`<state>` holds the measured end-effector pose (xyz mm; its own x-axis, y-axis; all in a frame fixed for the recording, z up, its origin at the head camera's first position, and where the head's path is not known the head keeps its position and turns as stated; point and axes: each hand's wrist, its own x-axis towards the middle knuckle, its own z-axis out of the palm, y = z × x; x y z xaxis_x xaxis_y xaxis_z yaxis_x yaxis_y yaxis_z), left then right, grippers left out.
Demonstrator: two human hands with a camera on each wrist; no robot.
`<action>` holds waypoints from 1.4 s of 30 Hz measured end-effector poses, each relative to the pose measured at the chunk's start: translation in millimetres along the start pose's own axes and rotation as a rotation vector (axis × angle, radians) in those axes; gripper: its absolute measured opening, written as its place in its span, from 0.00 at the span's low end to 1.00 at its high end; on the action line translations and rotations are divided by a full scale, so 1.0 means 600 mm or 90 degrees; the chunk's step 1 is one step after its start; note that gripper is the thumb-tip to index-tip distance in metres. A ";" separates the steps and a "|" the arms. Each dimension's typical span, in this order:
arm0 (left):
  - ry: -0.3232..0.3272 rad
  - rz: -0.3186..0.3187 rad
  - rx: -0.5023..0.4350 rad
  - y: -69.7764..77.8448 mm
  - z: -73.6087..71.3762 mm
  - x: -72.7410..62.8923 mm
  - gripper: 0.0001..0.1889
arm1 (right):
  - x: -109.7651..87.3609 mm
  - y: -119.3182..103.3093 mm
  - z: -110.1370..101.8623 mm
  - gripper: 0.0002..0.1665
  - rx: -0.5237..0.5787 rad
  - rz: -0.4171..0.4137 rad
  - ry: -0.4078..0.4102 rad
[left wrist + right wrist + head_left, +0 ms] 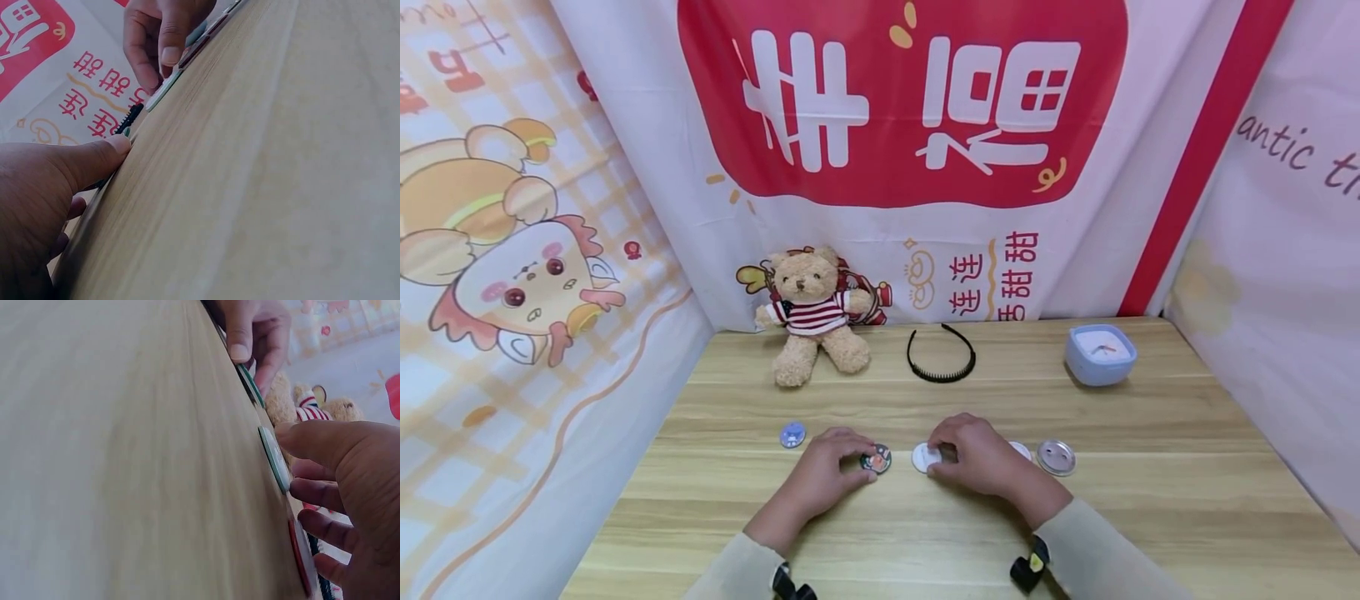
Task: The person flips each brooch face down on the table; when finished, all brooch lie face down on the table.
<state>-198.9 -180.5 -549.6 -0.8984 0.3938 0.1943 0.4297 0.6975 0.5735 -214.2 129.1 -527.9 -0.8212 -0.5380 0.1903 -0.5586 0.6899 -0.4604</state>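
My left hand [835, 465] pinches a dark round button badge [877, 459] with a coloured picture, thumb and fingertips at its edges, flat on the wooden table. To its right, my right hand [973, 454] holds a white round badge [922, 457] between thumb and fingers. The right wrist view shows this white badge [275, 459] with a green rim under the thumb. Beside that hand lies another white disc [1021, 450], mostly hidden by it, and a silver round badge [1057, 458]. A blue badge [792, 434] lies left of my left hand.
A teddy bear [811, 312] in a striped shirt sits at the table's back left. A black toothed headband [942, 377] lies at the back middle, and a light blue square clock [1101, 356] stands at the back right. Printed cloths [887, 183] hang behind and beside the table.
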 end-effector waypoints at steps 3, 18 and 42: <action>0.008 -0.004 0.002 -0.003 -0.006 -0.005 0.20 | 0.017 -0.018 0.003 0.14 -0.002 -0.033 0.002; -0.016 0.008 -0.023 -0.006 -0.005 -0.003 0.12 | 0.060 -0.067 0.052 0.14 -0.013 -0.092 -0.008; -0.010 0.028 -0.018 -0.005 -0.005 0.000 0.08 | 0.056 -0.076 0.047 0.12 -0.051 -0.082 -0.021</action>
<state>-200.6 -184.1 -549.1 -0.8768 0.4336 0.2079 0.4664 0.6619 0.5868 -212.9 65.6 -525.1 -0.7390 -0.6388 0.2141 -0.6673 0.6503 -0.3632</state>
